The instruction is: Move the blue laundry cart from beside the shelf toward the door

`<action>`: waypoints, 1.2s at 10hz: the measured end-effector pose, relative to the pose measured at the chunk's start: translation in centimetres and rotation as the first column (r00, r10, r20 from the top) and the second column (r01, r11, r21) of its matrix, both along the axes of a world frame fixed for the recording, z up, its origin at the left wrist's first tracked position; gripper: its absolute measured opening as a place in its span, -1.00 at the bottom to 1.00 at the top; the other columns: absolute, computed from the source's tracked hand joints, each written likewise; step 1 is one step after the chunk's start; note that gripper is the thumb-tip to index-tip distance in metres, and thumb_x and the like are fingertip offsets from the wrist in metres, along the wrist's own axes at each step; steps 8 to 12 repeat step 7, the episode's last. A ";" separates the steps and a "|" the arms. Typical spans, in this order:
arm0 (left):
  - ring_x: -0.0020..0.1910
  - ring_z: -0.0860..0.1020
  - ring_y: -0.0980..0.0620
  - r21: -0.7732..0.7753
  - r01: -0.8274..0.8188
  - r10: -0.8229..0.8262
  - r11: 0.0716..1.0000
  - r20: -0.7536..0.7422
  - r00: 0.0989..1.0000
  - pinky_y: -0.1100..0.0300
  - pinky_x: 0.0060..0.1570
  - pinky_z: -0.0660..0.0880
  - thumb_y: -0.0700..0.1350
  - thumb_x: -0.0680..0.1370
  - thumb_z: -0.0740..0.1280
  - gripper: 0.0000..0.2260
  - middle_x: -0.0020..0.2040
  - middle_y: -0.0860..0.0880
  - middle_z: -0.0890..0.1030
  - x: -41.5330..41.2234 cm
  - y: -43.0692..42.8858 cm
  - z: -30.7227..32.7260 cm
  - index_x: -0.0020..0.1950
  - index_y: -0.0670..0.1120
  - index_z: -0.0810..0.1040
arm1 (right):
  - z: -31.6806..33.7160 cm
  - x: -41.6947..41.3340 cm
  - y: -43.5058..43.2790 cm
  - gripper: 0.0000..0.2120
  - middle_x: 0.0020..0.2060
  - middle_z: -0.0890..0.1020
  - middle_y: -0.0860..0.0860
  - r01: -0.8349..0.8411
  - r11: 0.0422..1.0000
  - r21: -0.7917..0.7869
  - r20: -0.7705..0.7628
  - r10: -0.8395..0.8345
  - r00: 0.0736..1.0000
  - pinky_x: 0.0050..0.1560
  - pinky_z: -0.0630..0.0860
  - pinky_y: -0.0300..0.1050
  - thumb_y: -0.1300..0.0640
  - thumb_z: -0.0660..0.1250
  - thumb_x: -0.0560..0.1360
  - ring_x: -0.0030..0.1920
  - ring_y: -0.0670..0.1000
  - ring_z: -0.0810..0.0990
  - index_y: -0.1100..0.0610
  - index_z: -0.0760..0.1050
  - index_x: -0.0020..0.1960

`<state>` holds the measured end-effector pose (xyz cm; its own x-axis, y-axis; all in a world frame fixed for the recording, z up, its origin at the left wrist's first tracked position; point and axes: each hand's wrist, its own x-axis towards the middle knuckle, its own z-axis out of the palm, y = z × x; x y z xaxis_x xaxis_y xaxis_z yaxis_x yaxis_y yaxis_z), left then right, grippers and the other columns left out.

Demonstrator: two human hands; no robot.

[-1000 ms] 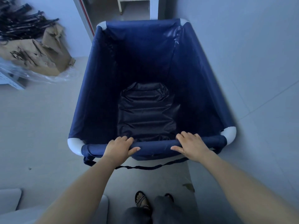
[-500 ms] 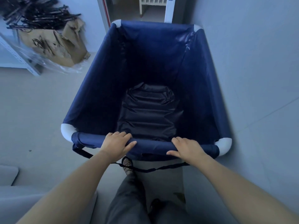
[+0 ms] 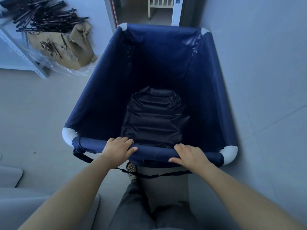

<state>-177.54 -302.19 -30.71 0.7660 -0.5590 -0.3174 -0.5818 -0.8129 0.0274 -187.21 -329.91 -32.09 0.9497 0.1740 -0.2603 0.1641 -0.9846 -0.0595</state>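
Note:
The blue laundry cart [image 3: 103,90] fills the middle of the view, a deep navy fabric bin with white corner joints and a dark folded liner on its bottom. My left hand [image 3: 118,151] grips the near top rail left of centre. My right hand [image 3: 191,155] grips the same rail right of centre. The cart's far end sits just short of the open door [image 3: 146,12] at the top. A black strap hangs loose below the near rail.
A wall [image 3: 259,63] runs close along the cart's right side. A metal shelf [image 3: 21,52] with torn cardboard [image 3: 66,47] and black rods stands at the upper left. A white crib [image 3: 160,5] shows beyond the doorway. Pale cushions [image 3: 10,176] lie at the lower left.
The cart has rolled forward toward the doorway, and more of the doorway and the crib shows. My leg has stepped forward under the rail. Both hands keep their grip.

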 end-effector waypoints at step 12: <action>0.01 0.53 0.05 -0.364 0.026 -0.012 0.931 0.038 0.999 0.16 -0.03 0.44 0.18 0.54 0.18 -0.67 0.08 0.09 0.54 0.1 -1.5 6.2 0.19 0.03 0.46 | 7.4 2.4 4.9 -0.56 0.13 0.48 -0.09 0.213 0.916 0.341 0.192 -0.289 0.938 0.29 0.22 0.09 -0.27 0.11 0.50 0.13 -0.03 0.46 0.01 0.40 0.18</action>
